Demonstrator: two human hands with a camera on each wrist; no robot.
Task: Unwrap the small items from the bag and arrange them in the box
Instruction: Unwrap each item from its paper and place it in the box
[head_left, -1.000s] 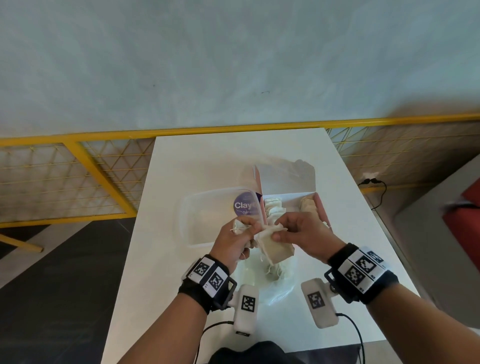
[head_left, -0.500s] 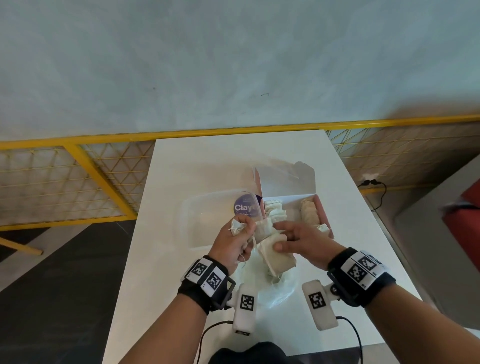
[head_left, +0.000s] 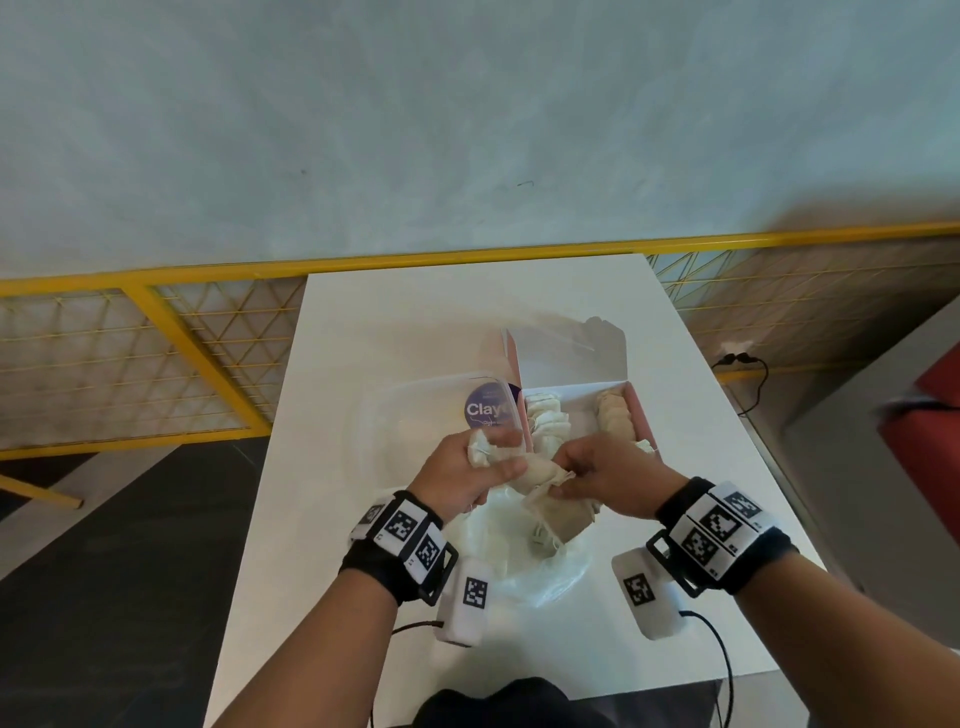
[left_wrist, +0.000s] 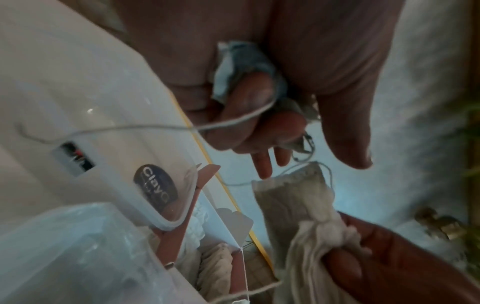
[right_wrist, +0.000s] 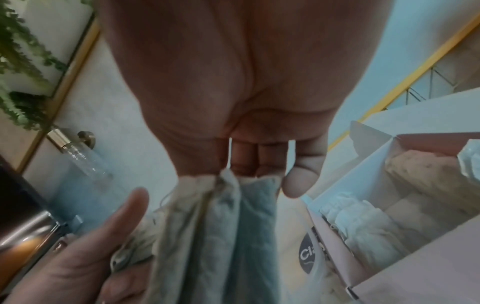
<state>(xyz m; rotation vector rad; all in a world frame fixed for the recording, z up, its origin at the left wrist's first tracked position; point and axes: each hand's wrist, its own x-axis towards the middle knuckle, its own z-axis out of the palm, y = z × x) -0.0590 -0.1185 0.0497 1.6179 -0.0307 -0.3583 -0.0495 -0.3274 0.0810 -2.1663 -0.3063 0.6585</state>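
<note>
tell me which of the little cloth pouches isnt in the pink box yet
The cloth pouch stretched between the left hand and right hand, in front of the pink box. The other pouches lie in rows inside that box.

We see a cream cloth pouch (head_left: 550, 499), a pink box (head_left: 641, 415) with white inside at one o'clock, a purple round label (head_left: 485, 410) with white lettering at twelve, a white table (head_left: 415, 322), a yellow mesh railing (head_left: 156, 343), and black-and-white checked wristbands (head_left: 410, 535).
</note>
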